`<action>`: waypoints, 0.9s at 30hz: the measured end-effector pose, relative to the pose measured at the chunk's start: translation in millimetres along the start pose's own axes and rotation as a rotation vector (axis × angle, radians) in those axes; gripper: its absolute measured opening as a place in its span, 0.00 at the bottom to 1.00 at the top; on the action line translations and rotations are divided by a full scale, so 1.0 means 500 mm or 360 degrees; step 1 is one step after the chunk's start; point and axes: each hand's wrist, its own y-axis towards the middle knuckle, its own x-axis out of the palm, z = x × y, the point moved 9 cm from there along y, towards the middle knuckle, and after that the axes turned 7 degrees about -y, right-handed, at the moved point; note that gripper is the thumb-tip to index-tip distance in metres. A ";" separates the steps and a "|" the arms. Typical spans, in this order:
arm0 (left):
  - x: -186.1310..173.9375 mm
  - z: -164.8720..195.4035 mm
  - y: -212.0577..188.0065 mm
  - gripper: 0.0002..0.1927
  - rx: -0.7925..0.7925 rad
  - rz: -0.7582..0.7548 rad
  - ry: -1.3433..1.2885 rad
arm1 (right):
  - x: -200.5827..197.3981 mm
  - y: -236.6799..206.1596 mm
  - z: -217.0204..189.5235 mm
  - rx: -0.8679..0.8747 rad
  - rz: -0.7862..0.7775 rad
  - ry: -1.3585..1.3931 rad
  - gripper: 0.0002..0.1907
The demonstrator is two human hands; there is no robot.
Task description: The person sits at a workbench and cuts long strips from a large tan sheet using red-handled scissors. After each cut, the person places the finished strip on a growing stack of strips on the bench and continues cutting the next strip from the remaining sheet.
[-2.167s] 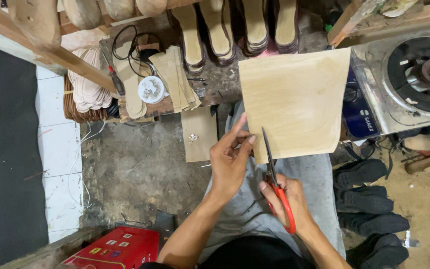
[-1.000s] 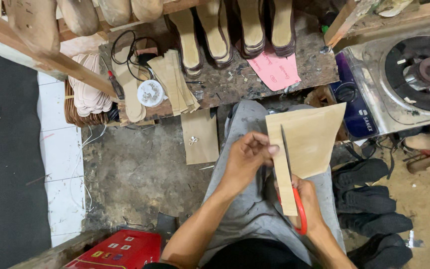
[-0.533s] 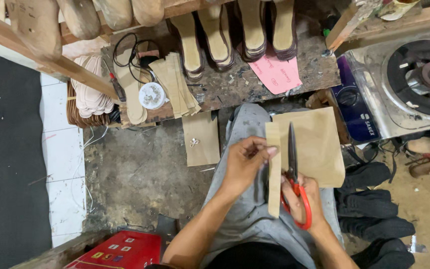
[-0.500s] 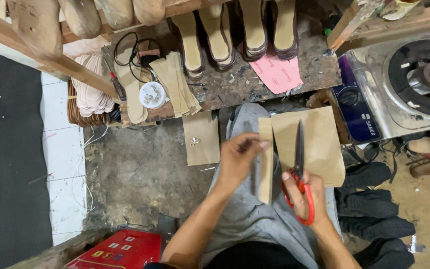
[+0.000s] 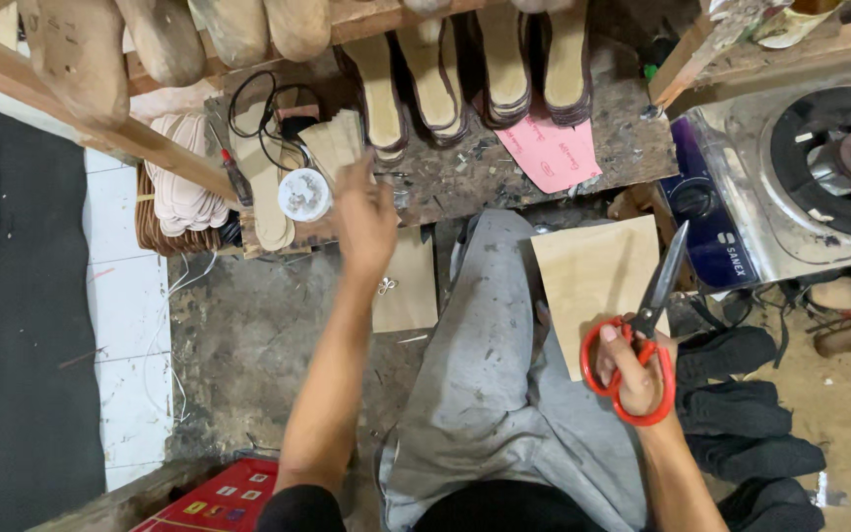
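From the head camera, the right hand (image 5: 632,366) has its fingers closed through the loops of the red-handled steel scissors (image 5: 642,330), blades together and pointing up and away. Just beside the blades, a tan rectangular sheet of thin board or leather (image 5: 598,281) lies on the grey-trousered right thigh (image 5: 490,365), touched by neither hand as far as the view shows. It looks light and flexible yet stiff enough to hold flat, so it is probably best pinched at an edge near the cut line. The left hand (image 5: 366,212) is stretched out, fingers open and empty, over the scuffed wooden bench (image 5: 632,138), close to a stack of tan cut insole pieces (image 5: 335,146) and a small round white tin (image 5: 304,194).
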 end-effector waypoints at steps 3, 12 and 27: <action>0.157 0.100 -0.251 0.13 -0.0335 -0.0811 -0.0737 | -0.004 -0.001 0.006 0.0045 -0.0020 0.0189 0.13; 0.211 0.181 -0.391 0.16 -0.0554 -0.0528 -0.1062 | 0.015 -0.058 0.026 0.0326 -0.0314 0.0455 0.13; 0.052 0.295 -0.255 0.29 -0.0436 -0.0451 -0.1512 | 0.169 -0.123 -0.130 -0.0185 -0.0561 -0.0854 0.12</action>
